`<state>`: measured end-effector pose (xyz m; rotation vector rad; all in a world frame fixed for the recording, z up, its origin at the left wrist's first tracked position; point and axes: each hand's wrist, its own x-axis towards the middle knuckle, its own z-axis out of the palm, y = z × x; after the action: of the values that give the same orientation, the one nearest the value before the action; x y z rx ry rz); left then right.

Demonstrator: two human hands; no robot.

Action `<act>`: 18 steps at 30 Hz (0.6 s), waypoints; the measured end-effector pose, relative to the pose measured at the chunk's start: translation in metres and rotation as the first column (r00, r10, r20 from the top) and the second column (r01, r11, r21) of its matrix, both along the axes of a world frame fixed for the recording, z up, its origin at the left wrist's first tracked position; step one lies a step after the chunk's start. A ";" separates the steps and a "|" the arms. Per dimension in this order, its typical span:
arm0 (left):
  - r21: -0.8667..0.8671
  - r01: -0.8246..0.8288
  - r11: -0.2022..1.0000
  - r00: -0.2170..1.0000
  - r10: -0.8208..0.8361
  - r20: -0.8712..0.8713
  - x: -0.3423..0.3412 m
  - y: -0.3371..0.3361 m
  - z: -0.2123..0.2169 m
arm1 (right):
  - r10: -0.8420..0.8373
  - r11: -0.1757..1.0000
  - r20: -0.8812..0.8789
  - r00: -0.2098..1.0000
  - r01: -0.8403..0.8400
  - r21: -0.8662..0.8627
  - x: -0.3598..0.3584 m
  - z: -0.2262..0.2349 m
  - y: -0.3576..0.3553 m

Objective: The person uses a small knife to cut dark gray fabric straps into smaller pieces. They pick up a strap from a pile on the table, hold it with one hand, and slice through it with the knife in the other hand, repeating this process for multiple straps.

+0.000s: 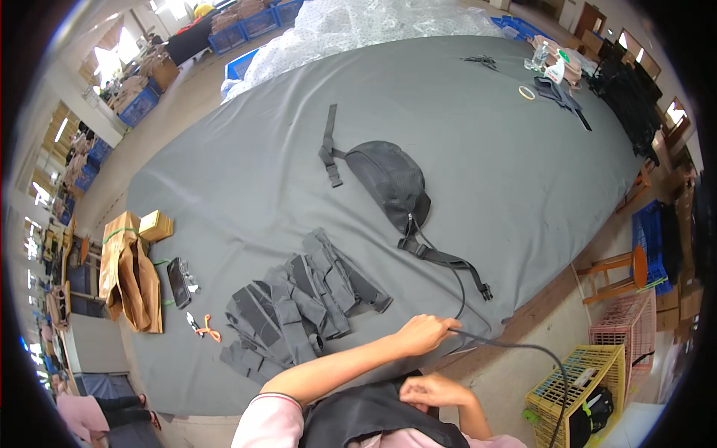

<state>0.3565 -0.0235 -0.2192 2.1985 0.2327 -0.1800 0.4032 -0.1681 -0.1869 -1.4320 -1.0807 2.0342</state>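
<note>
My left hand (424,334) is closed around a long dark cord (515,345) above the near edge of the grey-covered table (246,164). One stretch of the cord runs up to the zipper end of a black waist bag (385,179); the other hangs down past the table on the right. The bag lies with its straps spread and the buckle (486,292) towards me. My right hand (435,390) is close to my body, fingers curled, against a black apron (351,414). Whatever it grips is hidden. Several dark grey strapped fabric pieces (299,299) lie beside my left forearm.
Orange-handled snips (205,328), a phone (179,282) and a brown paper bag (131,272) lie at the left. A spray bottle (556,69) and a tape ring (526,92) are far right. Yellow (579,366) and pink crates stand on the floor. A person (82,418) is at lower left.
</note>
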 end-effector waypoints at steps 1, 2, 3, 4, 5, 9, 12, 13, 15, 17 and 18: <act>-0.038 0.026 0.999 0.996 -0.029 -0.085 0.006 0.004 0.009 | -0.035 0.992 -0.037 0.999 0.040 0.119 0.000 0.008 0.014; -0.079 0.051 0.996 0.985 -0.063 -0.159 0.010 0.005 0.013 | -0.130 0.968 -0.149 0.980 0.158 0.195 -0.002 0.016 0.033; -0.141 -0.029 0.990 0.995 0.015 -0.101 0.009 0.004 0.007 | -0.206 0.923 -0.269 0.941 0.278 0.267 -0.005 0.025 0.050; -0.206 -0.106 0.973 0.994 0.098 -0.048 0.006 0.002 -0.008 | -0.204 0.932 -0.352 0.913 0.292 0.216 -0.007 0.030 0.060; -0.270 -0.170 0.948 0.984 0.177 0.003 0.003 0.006 -0.015 | -0.087 0.952 -0.432 0.898 0.203 0.230 -0.015 0.032 0.068; -0.343 -0.211 0.915 0.976 0.214 -0.030 -0.003 0.029 0.008 | 0.221 0.969 -0.648 0.729 -0.090 0.228 -0.034 0.018 0.072; -0.232 -0.116 0.966 0.992 0.100 -0.081 -0.009 0.031 0.020 | 0.138 0.982 -0.658 0.740 -0.017 0.186 -0.047 0.027 0.078; -0.294 -0.121 0.948 0.993 0.117 -0.032 -0.012 0.027 0.009 | 0.129 0.973 -0.681 0.721 0.040 0.226 -0.049 0.041 0.091; -0.411 -0.094 0.907 0.986 0.142 0.089 -0.014 0.015 -0.018 | 0.189 0.892 -0.632 0.752 0.138 0.431 -0.048 0.068 0.126; -0.547 -0.120 0.828 0.992 0.073 -0.107 -0.015 0.005 -0.027 | 0.067 0.819 -0.603 0.795 0.301 0.489 -0.057 0.097 0.163; -0.655 -0.064 0.753 0.995 0.096 0.013 -0.021 -0.006 -0.051 | -0.035 0.736 -0.555 0.831 0.397 0.549 -0.063 0.101 0.188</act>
<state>0.3352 -0.0291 -0.2703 1.4805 0.1984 -0.1352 0.3406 0.0197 -0.0862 -0.5684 -1.1327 1.4899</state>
